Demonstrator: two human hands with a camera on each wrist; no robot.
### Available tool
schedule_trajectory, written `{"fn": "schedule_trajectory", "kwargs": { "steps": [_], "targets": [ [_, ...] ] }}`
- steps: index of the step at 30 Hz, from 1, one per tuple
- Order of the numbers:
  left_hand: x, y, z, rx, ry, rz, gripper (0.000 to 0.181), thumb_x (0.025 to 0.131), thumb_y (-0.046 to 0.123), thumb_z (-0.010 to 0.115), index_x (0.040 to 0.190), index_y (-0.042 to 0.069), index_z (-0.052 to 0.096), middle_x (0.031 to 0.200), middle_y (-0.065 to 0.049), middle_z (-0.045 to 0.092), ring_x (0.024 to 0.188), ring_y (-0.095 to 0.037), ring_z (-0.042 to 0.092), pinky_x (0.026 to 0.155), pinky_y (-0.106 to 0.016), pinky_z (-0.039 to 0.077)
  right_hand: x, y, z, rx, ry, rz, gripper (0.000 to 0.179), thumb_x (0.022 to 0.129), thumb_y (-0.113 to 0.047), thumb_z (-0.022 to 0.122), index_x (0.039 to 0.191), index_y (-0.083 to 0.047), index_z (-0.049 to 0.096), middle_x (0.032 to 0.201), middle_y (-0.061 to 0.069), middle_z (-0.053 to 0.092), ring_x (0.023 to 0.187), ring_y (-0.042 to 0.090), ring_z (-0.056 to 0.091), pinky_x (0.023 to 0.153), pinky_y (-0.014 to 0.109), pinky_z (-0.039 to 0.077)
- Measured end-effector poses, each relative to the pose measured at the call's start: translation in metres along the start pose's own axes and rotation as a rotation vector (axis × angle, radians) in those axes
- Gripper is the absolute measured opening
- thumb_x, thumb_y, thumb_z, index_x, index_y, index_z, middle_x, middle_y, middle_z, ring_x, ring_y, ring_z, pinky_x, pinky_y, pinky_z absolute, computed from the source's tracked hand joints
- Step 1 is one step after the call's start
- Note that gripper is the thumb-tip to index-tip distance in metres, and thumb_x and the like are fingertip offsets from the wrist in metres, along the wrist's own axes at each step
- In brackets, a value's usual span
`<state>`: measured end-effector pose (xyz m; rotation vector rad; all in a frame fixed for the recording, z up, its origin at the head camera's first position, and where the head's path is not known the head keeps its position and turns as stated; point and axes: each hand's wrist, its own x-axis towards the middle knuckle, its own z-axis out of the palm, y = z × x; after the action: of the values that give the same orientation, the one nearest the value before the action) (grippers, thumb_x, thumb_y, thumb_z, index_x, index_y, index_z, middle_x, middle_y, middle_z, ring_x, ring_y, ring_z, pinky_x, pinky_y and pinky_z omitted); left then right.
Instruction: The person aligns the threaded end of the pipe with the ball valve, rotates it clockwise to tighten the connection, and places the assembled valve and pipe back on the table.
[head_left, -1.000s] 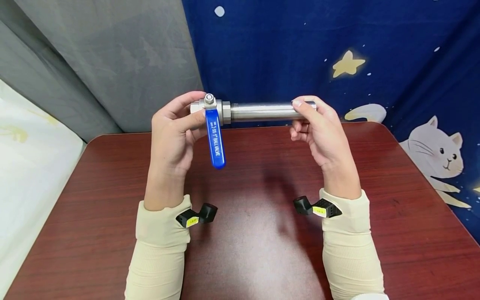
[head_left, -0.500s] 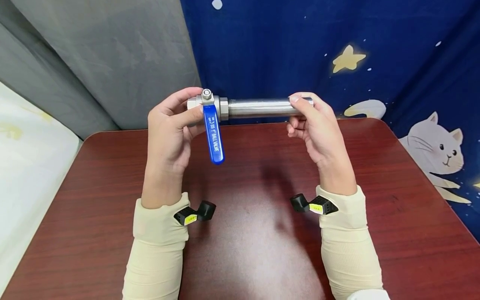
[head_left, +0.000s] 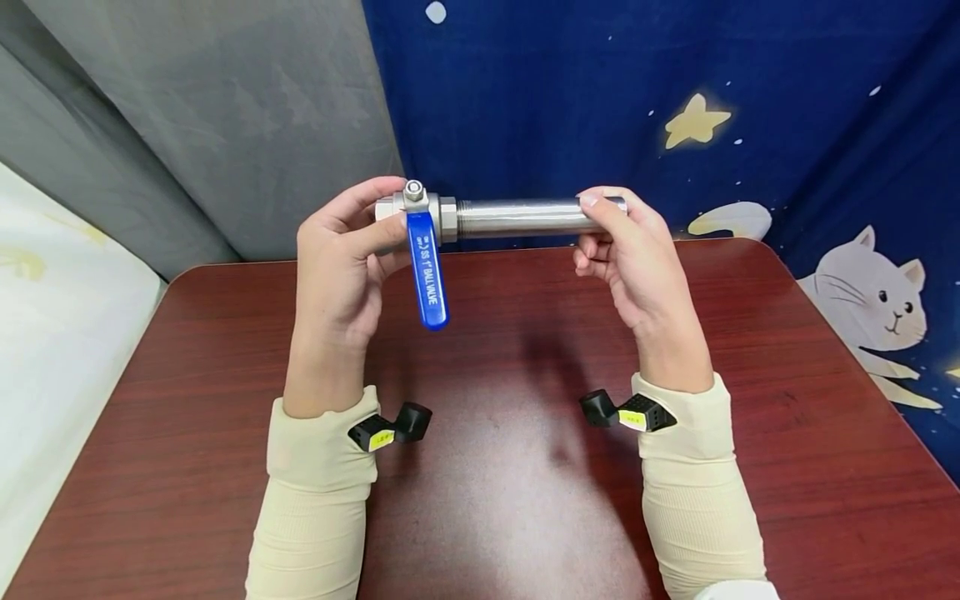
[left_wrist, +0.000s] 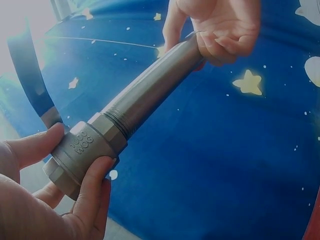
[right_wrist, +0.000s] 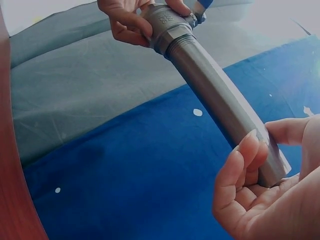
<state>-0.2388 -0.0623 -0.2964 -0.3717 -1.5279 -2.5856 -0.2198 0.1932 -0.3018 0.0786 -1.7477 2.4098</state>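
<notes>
A steel ball valve [left_wrist: 85,150] with a blue lever handle [head_left: 427,275] is joined to a shiny metal pipe [head_left: 517,217]. Threads of the pipe show just outside the valve's hex end. My left hand [head_left: 337,275] grips the valve body, its thumb beside the base of the handle. At the pipe's far end, my right hand [head_left: 637,258] pinches the tube between thumb and fingers, as the right wrist view also shows. Valve and pipe are held level above the table's back edge, and the handle points toward me. The threads inside the valve are hidden.
Below the hands lies a dark red wooden table [head_left: 480,433]. Behind it hang a grey curtain [head_left: 247,125] and a blue curtain [head_left: 540,100] with stars and a cat. White cloth [head_left: 67,333] is at the left.
Between one second and half a second ago, the hands, valve and pipe shifted slightly up and left in the head view, along with the background. Both grips look the same.
</notes>
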Motion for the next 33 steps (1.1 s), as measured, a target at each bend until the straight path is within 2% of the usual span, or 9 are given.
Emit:
{"fn": "schedule_trajectory", "kwargs": {
  "steps": [9,24,33],
  "targets": [
    [-0.0017,0.0023,0.0005,-0.004,0.006,-0.005,0.023,0.083,-0.011,0.066,0.104,-0.002,0.072,0.102,-0.017,0.060,0.074,-0.020,0.063,0.062,-0.028,0.059,-0.0017,-0.0013,-0.0005,0.031,-0.008,0.015,0.017,0.092,-0.017,0.066,0.102,-0.004,0.061,0.057,0.004,0.051,0.045,0.015,0.050,0.047,0.023,0.047],
    [-0.0025,0.0026,0.0001,-0.003,0.005,-0.008,0.022,0.084,-0.009,0.066,0.103,0.000,0.072,0.103,-0.017,0.059,0.074,-0.020,0.063,0.062,-0.028,0.059,-0.0031,-0.0025,-0.0025,0.022,-0.044,0.004,0.017,0.093,-0.018,0.066,0.098,-0.003,0.061,0.057,0.004,0.052,0.046,0.014,0.051,0.048,0.023,0.047],
    [-0.0023,0.0024,0.0004,-0.005,0.002,-0.008,0.024,0.084,-0.010,0.066,0.105,-0.002,0.071,0.103,-0.017,0.060,0.076,-0.021,0.063,0.062,-0.028,0.059,-0.0034,-0.0024,-0.0032,0.025,-0.046,-0.002,0.017,0.092,-0.018,0.067,0.098,-0.003,0.061,0.057,0.004,0.052,0.046,0.015,0.051,0.048,0.023,0.047]
  ]
}}
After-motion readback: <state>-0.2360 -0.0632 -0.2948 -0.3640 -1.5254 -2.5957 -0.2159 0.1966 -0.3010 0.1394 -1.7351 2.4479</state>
